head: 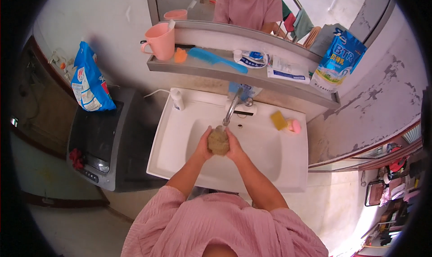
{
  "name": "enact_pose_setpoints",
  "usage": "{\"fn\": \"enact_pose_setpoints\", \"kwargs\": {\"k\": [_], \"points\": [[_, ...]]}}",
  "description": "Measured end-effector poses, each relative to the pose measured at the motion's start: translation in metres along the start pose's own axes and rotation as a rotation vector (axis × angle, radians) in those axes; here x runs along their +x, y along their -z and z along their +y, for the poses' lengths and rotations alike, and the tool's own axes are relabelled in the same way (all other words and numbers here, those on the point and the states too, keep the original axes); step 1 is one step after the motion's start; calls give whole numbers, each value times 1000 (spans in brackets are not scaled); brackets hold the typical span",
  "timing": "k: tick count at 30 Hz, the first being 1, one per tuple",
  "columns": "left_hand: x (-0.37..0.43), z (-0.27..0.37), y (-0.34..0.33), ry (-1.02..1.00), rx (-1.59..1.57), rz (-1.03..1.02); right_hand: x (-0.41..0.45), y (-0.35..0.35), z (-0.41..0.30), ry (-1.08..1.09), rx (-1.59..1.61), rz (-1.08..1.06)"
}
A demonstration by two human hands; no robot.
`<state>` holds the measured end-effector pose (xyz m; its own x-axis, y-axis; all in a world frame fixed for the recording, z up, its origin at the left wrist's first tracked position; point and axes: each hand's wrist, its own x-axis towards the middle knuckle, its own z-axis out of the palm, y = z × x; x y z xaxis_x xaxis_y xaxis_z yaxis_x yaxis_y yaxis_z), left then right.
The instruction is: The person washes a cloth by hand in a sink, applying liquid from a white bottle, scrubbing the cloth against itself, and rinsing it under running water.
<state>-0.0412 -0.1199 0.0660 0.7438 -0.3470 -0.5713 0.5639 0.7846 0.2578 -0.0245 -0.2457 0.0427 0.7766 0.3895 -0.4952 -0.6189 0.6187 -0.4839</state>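
Observation:
My left hand (204, 145) and my right hand (234, 145) hold a rounded, olive-brown object (218, 143) between them, one hand on each side. Its surface looks rough, but the picture does not settle what it is. Directly above it is the spout of a chrome faucet (231, 110), and a clear, shiny patch at the object's top edge looks like water. Both hands are over the basin of a white washbasin (256, 155), thumbs pointing towards the faucet.
A yellow sponge (278, 120) and a pink item (294, 126) lie on the basin's right ledge; a white bottle (177, 100) stands at left. The shelf (209, 69) above holds a pink mug (160, 41), blue comb (219, 59) and tubes. A washing machine (98, 135) bears a blue bag (89, 81).

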Motion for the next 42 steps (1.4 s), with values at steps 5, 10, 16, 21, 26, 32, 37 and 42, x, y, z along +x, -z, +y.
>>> {"fn": "enact_pose_setpoints", "kwargs": {"k": [5,10,16,21,26,32,37,42], "points": [[46,-4,32,-766,828,116,-29,-27,-24,-114,-128,121],[-8,-28,-28,-1404,1821,-6,7,12,-17,9,131,-213],[17,-13,-15,-1298,1690,460,40,0,17,185,-42,-98],[5,-2,-33,-1046,1564,443,54,16,11,576,-1287,152],[11,13,-19,-689,1397,482,50,5,-7,468,-1252,299],[15,2,33,-1056,1201,187,20,17,-38,224,-955,147],[-17,19,52,-411,1398,43,-7,23,-47,175,-622,197],[-14,16,74,-567,1438,-216,-41,2,-51,188,-434,216]]}}
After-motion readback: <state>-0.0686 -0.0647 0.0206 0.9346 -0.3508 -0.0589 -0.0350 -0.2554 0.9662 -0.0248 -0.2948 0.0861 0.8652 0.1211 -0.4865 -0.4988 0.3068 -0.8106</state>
